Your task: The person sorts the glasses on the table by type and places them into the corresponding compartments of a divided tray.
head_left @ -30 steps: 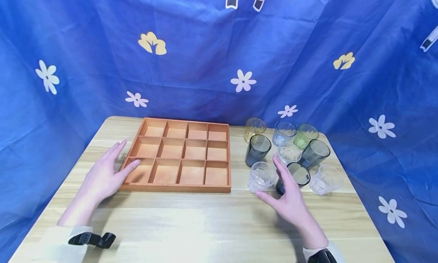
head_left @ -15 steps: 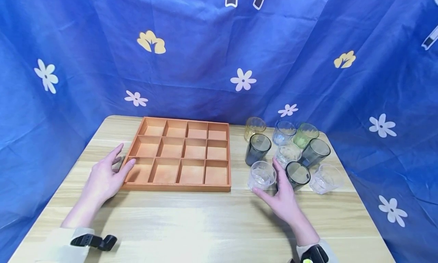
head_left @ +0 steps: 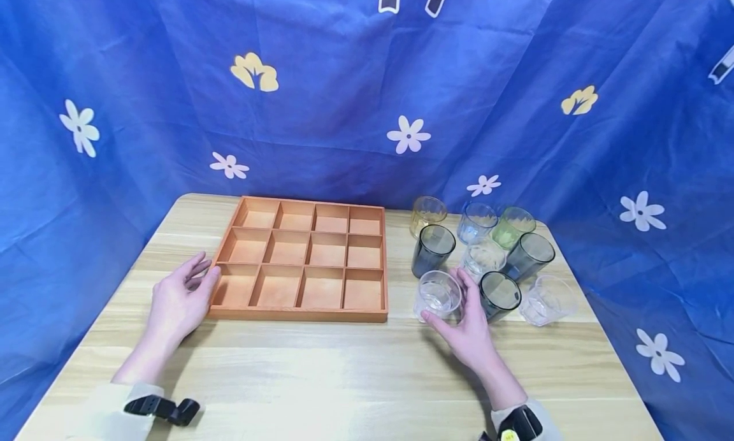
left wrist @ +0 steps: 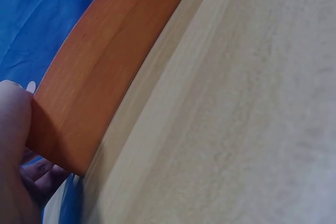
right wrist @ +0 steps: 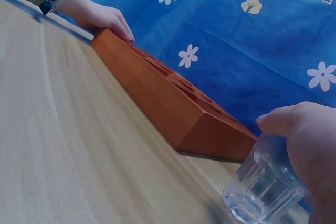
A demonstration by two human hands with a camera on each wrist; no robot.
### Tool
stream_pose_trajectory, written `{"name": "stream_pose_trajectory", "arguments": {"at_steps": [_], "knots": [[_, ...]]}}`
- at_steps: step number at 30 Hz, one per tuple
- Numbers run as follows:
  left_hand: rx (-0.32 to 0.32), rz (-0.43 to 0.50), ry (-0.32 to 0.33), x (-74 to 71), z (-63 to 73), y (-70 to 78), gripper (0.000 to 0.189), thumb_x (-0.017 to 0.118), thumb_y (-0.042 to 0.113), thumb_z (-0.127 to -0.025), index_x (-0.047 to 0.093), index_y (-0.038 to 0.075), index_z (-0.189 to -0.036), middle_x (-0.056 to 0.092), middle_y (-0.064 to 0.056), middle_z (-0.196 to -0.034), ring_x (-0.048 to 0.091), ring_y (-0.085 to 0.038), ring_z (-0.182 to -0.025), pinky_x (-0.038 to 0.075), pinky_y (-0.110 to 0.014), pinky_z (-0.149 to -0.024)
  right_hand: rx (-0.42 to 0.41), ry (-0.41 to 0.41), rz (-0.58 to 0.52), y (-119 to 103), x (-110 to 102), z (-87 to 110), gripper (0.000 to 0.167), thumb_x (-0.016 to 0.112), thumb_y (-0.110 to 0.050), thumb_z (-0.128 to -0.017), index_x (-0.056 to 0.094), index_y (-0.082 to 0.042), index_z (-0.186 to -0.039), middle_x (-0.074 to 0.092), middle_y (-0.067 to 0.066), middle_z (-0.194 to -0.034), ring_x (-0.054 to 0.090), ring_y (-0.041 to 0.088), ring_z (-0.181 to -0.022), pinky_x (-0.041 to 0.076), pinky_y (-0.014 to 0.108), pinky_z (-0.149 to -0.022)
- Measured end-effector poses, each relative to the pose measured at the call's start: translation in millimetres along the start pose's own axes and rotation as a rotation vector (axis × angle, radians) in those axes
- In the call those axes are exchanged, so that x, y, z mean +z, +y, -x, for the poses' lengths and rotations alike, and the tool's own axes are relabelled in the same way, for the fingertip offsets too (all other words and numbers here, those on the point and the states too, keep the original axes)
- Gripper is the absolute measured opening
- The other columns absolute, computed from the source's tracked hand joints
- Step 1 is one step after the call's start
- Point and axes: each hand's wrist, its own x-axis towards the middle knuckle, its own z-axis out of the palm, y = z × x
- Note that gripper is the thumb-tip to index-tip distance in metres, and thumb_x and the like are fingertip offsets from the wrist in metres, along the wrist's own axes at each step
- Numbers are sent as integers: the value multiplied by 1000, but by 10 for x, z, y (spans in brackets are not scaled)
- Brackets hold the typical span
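The wooden tray (head_left: 298, 315), reddish-brown and divided into several square compartments, lies flat on the table. At its front left corner is my left hand (head_left: 180, 301); the thumb sits at the rim and the fingers bend down along the outer side, gripping the corner. My right hand (head_left: 470, 332) grips a short clear glass (head_left: 437, 291), thumb on its near side and fingers round its right side. In the right wrist view this ribbed glass (right wrist: 262, 187) stands close to the table, its upper part partly covered by the thumb and hand.
Close around the right hand stand smoky grey glasses (head_left: 500, 294), a second clear glass (head_left: 483, 260) and a tilted clear one (head_left: 545, 301). Behind are yellow (head_left: 427, 218), blue (head_left: 477, 223) and green (head_left: 513, 227) glasses. A blue curtain (head_left: 332, 109) hangs behind the table (head_left: 298, 377).
My left hand has come in against the tray's corner and its fingers have bent. My right hand has moved slightly left and closed round the clear glass. The tray and other glasses stay put.
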Motion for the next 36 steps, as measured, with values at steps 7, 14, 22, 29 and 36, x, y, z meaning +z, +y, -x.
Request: {"name": "stream_pose_trajectory", "arguments": {"at_steps": [7,14,22,29,36], "knots": [[-22,5,39,24,19,0,55,61,37,-109,57,1,-151,70,-22,-132,69,-47,-112,41,0,-77,39,-2,-39,42,28,-4,104,94,1,-77,30,0,-159,44,23,-159,46,40,-143,33,33,-121],[-25,5,77,45,33,13,48,62,32,-109,63,2,-145,74,-20,-124,72,-29,-107,41,2,-78,109,-13,-75,90,45,-24,102,94,1,-77,33,4,-157,50,20,-155,48,39,-141,35,36,-120],[-30,37,79,53,40,-5,45,65,31,-108,66,1,-142,74,-24,-120,71,-6,-99,44,0,-77,143,-33,-94,133,36,-49,101,95,1,-75,35,4,-157,53,20,-152,52,39,-138,39,32,-118],[-30,83,81,56,48,-8,45,66,29,-107,67,-1,-139,73,-24,-121,52,24,-90,45,0,-78,138,-63,-162,133,52,-58,103,92,7,-75,32,7,-158,52,22,-153,49,40,-141,37,28,-118],[-51,65,65,44,53,-4,45,67,33,-106,70,0,-136,72,-24,-123,55,21,-91,46,-1,-76,130,-62,-198,175,78,-60,97,92,8,-74,38,5,-155,55,21,-151,52,42,-138,39,39,-118]]}}
